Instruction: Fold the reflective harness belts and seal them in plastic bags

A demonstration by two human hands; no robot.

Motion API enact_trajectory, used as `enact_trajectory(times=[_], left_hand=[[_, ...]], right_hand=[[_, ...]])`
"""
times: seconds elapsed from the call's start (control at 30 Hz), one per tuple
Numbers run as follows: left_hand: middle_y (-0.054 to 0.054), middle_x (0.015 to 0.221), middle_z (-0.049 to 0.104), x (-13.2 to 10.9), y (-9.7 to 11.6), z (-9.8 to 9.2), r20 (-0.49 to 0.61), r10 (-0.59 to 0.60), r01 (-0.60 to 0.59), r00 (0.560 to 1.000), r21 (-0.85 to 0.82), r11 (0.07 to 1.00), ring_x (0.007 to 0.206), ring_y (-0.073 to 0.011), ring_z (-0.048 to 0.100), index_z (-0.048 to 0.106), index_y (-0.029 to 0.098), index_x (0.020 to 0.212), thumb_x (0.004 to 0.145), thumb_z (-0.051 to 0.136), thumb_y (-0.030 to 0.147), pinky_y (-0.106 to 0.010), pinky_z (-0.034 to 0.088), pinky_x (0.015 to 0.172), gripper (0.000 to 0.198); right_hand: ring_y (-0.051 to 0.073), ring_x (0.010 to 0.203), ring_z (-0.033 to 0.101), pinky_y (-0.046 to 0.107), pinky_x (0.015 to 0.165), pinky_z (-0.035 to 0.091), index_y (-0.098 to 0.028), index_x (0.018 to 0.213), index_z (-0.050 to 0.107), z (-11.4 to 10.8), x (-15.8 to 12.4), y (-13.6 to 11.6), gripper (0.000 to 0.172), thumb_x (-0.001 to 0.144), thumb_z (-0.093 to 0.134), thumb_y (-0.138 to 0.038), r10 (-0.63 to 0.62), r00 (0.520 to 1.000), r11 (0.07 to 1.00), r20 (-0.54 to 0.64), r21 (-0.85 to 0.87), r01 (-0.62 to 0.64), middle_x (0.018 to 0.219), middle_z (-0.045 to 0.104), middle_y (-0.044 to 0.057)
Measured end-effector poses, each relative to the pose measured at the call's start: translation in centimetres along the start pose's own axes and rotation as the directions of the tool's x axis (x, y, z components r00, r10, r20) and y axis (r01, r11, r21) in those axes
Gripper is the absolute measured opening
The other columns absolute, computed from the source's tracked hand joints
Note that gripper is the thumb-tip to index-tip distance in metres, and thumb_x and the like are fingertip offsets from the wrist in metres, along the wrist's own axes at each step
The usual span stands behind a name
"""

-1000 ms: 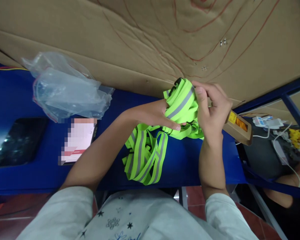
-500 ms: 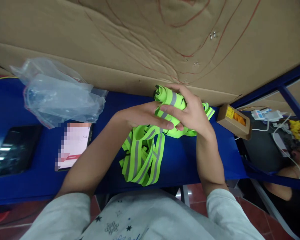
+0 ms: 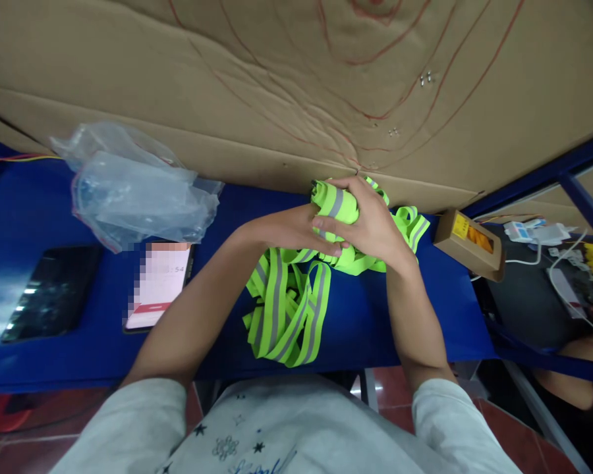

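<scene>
Between my hands is a rolled bundle of neon-yellow reflective strap (image 3: 337,203) with a grey stripe. My right hand (image 3: 370,220) wraps round the roll from the right, thumb across its near side. From the left, my left hand (image 3: 306,230) presses on the roll, its thumb reaching toward the right hand; its other fingers are hidden behind the bundle. A loose tangle of the same strap (image 3: 286,316) lies on the blue table below my left wrist. More looped strap (image 3: 412,227) lies beyond my right wrist.
On the blue table (image 3: 360,322) at left are clear plastic bags (image 3: 143,197), a lit phone (image 3: 161,283) and a dark tablet (image 3: 52,293). A small cardboard box (image 3: 469,243) sits at right, beside a blue frame. Cardboard (image 3: 277,85) stands behind. Another person's arm (image 3: 570,375) shows at far right.
The view has shifted slightly, so the table things appear further right. My hands stay on the roll, which has turned a little and sits more upright in my right hand.
</scene>
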State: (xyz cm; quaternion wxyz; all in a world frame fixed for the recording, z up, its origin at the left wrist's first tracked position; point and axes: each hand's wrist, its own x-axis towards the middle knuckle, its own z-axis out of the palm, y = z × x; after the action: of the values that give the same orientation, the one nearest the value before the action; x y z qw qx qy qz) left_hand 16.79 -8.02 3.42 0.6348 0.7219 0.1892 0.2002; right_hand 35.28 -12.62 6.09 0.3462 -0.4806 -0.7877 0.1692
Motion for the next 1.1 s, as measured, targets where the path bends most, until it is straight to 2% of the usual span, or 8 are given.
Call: enact_trajectory(times=[0.13,0.33,0.57,0.7,0.8,0.9,1.0,1.1], left_hand=[[-0.007,0.085,0.076,0.3,0.2,0.7,0.031,0.005,0.000,0.999,-0.161,0.987,0.082,-0.0175,0.070,0.076,0.013,0.086,0.081,0.086,0.041,-0.028,0.057,0.082,0.030],[-0.003,0.073,0.072,0.1,0.8,0.7,0.230,-0.089,0.101,0.969,-0.041,0.994,0.072,-0.0159,0.069,0.076,0.015,0.100,0.096,0.068,0.054,-0.025,0.053,0.074,0.040],[-0.004,0.071,0.070,0.1,0.9,0.8,0.115,-0.068,0.063,0.991,0.050,0.997,0.062,-0.0155,0.064,0.073,0.015,0.085,0.092,0.068,0.064,-0.026,0.051,0.064,0.050],[-0.007,0.102,0.075,0.5,0.8,1.4,-0.118,0.109,-0.107,0.987,0.026,0.994,0.093,-0.0211,0.070,0.070,0.016,0.108,0.079,0.082,0.067,-0.029,0.055,0.084,0.061],[-0.012,0.133,0.065,1.2,0.4,1.7,-0.350,0.274,-0.270,0.896,0.062,0.961,0.116,-0.0264,0.065,0.056,0.019,0.135,0.068,0.084,0.077,-0.035,0.053,0.099,0.093],[-0.015,0.140,0.056,1.4,0.0,1.9,-0.612,0.434,-0.300,0.661,0.315,0.900,0.126,-0.0299,0.058,0.044,0.021,0.144,0.065,0.075,0.090,-0.041,0.050,0.107,0.109],[-0.015,0.140,0.056,1.1,-0.1,2.3,-0.662,0.590,-0.122,0.462,0.611,0.782,0.137,-0.0326,0.049,0.052,0.020,0.137,0.079,0.064,0.087,-0.048,0.036,0.122,0.089],[-0.018,0.148,0.054,1.0,-0.1,3.2,-0.627,0.624,-0.026,0.466,0.696,0.718,0.146,-0.0320,0.043,0.057,0.017,0.140,0.099,0.047,0.074,-0.046,0.027,0.129,0.071]], right_hand=[[0.027,0.100,0.071,0.043,0.094,0.055,-0.024,0.112,0.070,-0.5,-0.1,-0.7,0.045,0.085,0.081,-0.057,0.091,0.987,0.995,-0.135,0.059,-0.084,0.111,0.075,0.006],[0.023,0.080,0.068,0.038,0.077,0.057,-0.025,0.104,0.072,-1.9,-0.9,-1.7,0.041,0.089,0.076,-0.062,0.171,0.964,0.975,-0.202,0.174,-0.136,0.090,0.073,0.002],[0.023,0.084,0.069,0.037,0.074,0.059,-0.025,0.103,0.073,-2.7,-1.4,-2.4,0.046,0.091,0.069,-0.070,0.149,0.968,0.968,-0.203,0.230,-0.101,0.090,0.072,0.002],[0.024,0.093,0.072,0.038,0.079,0.061,-0.027,0.111,0.072,-2.6,-2.0,-2.5,0.045,0.097,0.061,-0.068,0.158,0.948,0.956,-0.275,0.285,-0.076,0.098,0.073,0.003],[0.026,0.099,0.074,0.040,0.083,0.062,-0.026,0.116,0.071,-2.1,-1.6,-1.9,0.044,0.100,0.057,-0.065,0.212,0.931,0.902,-0.298,0.425,-0.069,0.105,0.074,0.004],[0.030,0.109,0.074,0.047,0.088,0.063,-0.023,0.126,0.067,-1.0,-0.5,-1.1,0.055,0.104,0.042,-0.067,0.312,0.910,0.823,-0.272,0.556,-0.116,0.117,0.075,0.011],[0.030,0.117,0.073,0.049,0.092,0.062,-0.023,0.133,0.061,0.5,0.5,-0.6,0.060,0.107,0.027,-0.065,0.343,0.881,0.852,-0.325,0.502,-0.147,0.127,0.072,0.015],[0.030,0.126,0.069,0.049,0.096,0.061,-0.025,0.143,0.053,2.1,0.4,-0.3,0.064,0.107,0.021,-0.068,0.261,0.861,0.925,-0.437,0.370,-0.092,0.135,0.067,0.015]])
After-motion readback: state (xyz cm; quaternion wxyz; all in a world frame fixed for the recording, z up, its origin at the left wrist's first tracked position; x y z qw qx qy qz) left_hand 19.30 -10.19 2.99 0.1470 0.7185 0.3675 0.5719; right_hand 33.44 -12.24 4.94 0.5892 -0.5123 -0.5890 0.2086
